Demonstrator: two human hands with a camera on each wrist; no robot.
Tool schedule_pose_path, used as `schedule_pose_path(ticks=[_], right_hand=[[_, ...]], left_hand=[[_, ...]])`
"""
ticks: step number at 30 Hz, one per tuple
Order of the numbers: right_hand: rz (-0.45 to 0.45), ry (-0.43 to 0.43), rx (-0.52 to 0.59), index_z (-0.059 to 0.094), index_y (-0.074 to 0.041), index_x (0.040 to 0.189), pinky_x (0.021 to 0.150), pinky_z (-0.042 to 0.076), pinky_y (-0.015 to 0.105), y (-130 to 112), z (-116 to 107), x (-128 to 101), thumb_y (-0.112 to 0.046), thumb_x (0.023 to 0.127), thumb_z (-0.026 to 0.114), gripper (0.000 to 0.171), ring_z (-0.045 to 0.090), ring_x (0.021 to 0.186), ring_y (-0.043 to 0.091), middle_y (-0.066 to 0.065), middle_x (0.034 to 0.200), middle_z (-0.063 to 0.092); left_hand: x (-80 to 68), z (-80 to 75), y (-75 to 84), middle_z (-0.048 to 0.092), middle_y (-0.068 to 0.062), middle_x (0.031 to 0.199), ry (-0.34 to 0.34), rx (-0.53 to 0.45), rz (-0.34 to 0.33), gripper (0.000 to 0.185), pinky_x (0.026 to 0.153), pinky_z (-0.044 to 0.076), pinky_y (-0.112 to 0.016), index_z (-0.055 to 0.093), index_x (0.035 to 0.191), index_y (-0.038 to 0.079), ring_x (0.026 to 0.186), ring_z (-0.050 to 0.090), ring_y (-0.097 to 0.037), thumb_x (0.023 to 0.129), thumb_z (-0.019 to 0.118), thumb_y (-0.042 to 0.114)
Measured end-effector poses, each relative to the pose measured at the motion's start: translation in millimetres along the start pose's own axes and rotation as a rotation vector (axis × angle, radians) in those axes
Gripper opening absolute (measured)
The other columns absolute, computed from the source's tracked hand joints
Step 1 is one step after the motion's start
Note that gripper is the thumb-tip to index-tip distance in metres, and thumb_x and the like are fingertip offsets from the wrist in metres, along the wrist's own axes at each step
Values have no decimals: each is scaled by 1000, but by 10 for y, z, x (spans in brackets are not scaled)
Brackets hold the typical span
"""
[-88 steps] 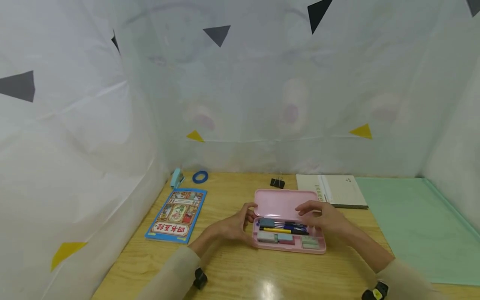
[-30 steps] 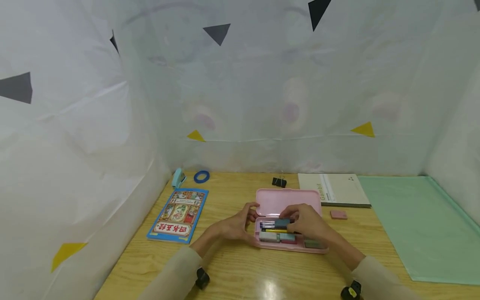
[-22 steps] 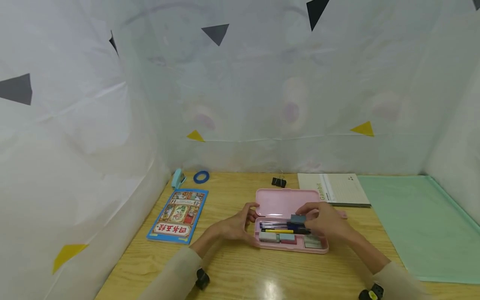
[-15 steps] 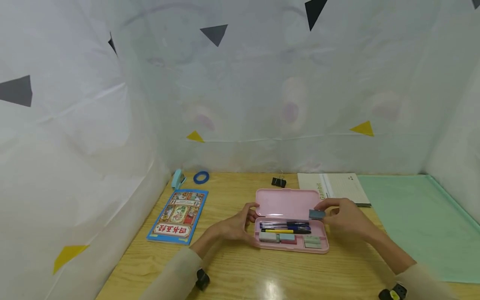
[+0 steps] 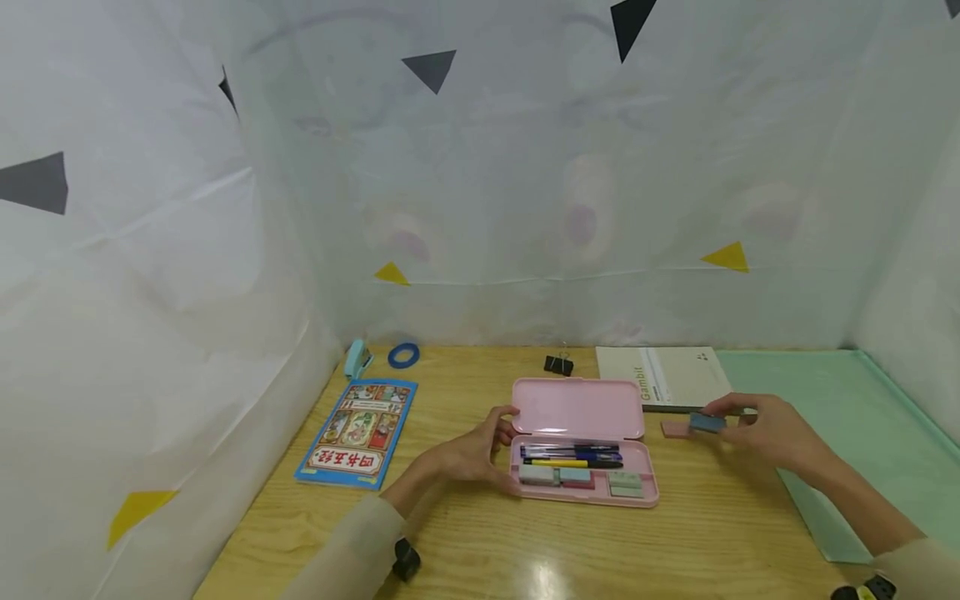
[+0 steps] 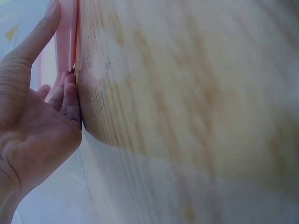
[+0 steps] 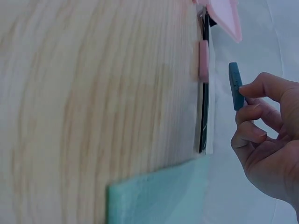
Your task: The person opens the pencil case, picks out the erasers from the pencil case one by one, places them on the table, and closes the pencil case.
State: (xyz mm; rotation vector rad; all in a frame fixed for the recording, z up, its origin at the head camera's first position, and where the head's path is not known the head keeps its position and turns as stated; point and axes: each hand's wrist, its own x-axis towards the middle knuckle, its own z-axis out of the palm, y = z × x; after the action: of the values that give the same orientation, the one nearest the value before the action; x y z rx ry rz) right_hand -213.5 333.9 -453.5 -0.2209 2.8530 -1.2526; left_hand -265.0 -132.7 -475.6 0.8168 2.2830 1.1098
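On the wooden worktop (image 5: 465,550) lies 1 open pink pencil case (image 5: 577,408); the left hand (image 5: 472,452) grips its left end with curled fingers. Over to the right, the right hand (image 5: 776,429) pinches a blue block (image 5: 707,422) by its right end, raised, long axis roughly left-right, just above and right of a pink block (image 5: 674,430). Outside the case I count 1 blue, 1 pink; the blocks inside (image 5: 625,483) I can't count surely.

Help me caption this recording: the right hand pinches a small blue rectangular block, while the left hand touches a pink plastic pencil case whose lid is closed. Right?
The lid of the pink plastic pencil case is open, not closed, as the head view shows; the right hand pinches the small blue rectangular block and the left hand touches the case.
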Motion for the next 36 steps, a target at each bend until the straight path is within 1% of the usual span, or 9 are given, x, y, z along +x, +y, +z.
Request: schedule_pose_path(ticks=[4, 8, 12, 17, 20, 23, 29, 33, 36], right_hand=[[22, -35, 6, 68, -1, 127, 60, 45, 31, 117, -68, -20, -12, 97, 68, 33, 63, 82, 13, 28, 130, 61], [49, -55, -15, 68, 1, 129, 64, 47, 32, 170, -98, -17, -10, 96, 67, 35, 65, 93, 15, 29, 133, 60], [61, -66, -47, 69, -1, 127, 64, 48, 31, 194, -112, 3, -11, 94, 69, 35, 63, 90, 16, 28, 130, 61], [52, -66, -75, 70, -1, 126, 63, 47, 29, 224, -108, 22, -10, 93, 71, 34, 60, 84, 12, 26, 127, 64], [49, -66, -57, 69, 1, 126, 62, 46, 29, 249, -107, 19, -7, 93, 69, 35, 58, 80, 10, 26, 126, 64], [49, -76, -36, 68, 2, 128, 63, 47, 30, 270, -110, 13, -6, 94, 67, 35, 59, 81, 9, 27, 128, 62], [57, -78, -4, 67, 1, 130, 69, 52, 32, 228, -99, 0, -16, 98, 71, 36, 63, 90, 7, 32, 137, 56], [41, -77, 62, 66, 2, 131, 65, 49, 31, 122, -35, -24, -20, 98, 73, 40, 62, 82, 10, 29, 133, 59], [7, -81, 111, 66, 1, 131, 60, 48, 31, 29, 43, -35, -20, 99, 72, 39, 58, 74, 13, 25, 129, 62]], left_hand=[[-14, 0, 0, 45, 3, 135, 4, -4, -4, 109, 104, 40, -31, 16, 158, 22, 122, 46, -17, 80, 92, 21], [-11, -5, -9, 45, 3, 135, 7, -8, -5, 109, 106, 39, -33, 17, 158, 21, 123, 46, -17, 80, 93, 22], [5, -2, -20, 45, 4, 134, 9, -3, -9, 109, 106, 39, -32, 18, 158, 22, 122, 46, -16, 79, 93, 22], [11, 7, -25, 46, 4, 134, 9, -1, -6, 108, 105, 39, -31, 17, 158, 22, 122, 46, -15, 80, 93, 22], [12, 11, -24, 45, 5, 135, 8, -3, -4, 109, 104, 39, -31, 17, 158, 23, 122, 46, -15, 80, 92, 22], [12, 10, -24, 45, 5, 135, 3, -5, -8, 109, 105, 39, -31, 17, 158, 24, 122, 45, -15, 80, 92, 23], [21, -9, -18, 44, 4, 134, -7, -14, -1, 108, 105, 39, -30, 16, 158, 23, 122, 45, -16, 81, 92, 21], [28, -19, -18, 45, 2, 135, -14, -14, 7, 108, 103, 39, -30, 16, 158, 22, 122, 45, -17, 81, 91, 20], [28, -20, -19, 45, 1, 135, -17, -6, 11, 108, 103, 39, -29, 16, 158, 21, 122, 45, -18, 81, 91, 20]])
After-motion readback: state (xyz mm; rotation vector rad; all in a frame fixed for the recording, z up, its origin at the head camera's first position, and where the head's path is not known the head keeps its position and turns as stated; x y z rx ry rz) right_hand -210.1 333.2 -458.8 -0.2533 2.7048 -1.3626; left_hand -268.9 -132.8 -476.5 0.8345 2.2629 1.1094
